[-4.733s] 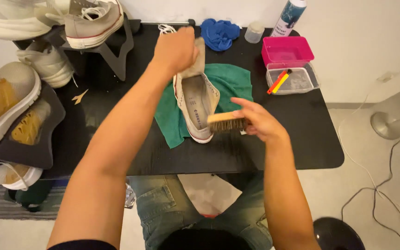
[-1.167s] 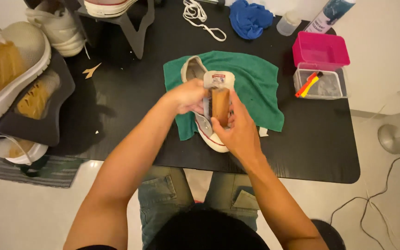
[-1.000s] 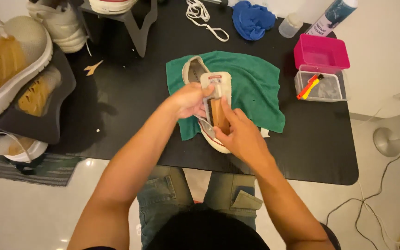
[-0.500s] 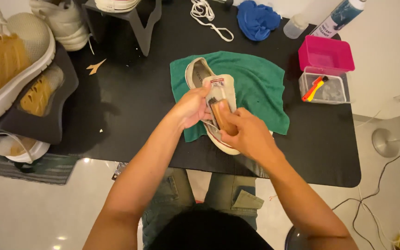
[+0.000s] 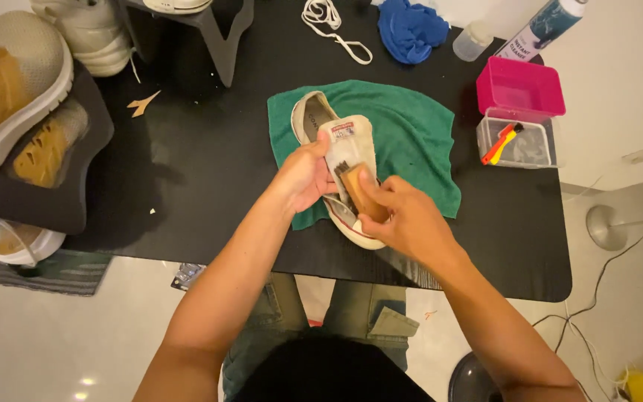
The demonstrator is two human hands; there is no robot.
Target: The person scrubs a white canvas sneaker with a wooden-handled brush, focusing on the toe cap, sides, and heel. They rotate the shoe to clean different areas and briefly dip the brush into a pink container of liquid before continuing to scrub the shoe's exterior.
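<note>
On the black table, at its middle, a white sneaker lies on a green cloth; the left hand is clamped on its side while the right hand closes round a wooden brush pressed to the tongue, where a small red-and-blue label sits. To the far right, a clear box holds an orange-and-yellow tool, its pink lid tipped open behind it. Farther still stand a white-and-teal spray can, a small clear bottle, a blue rag and white laces.
</note>
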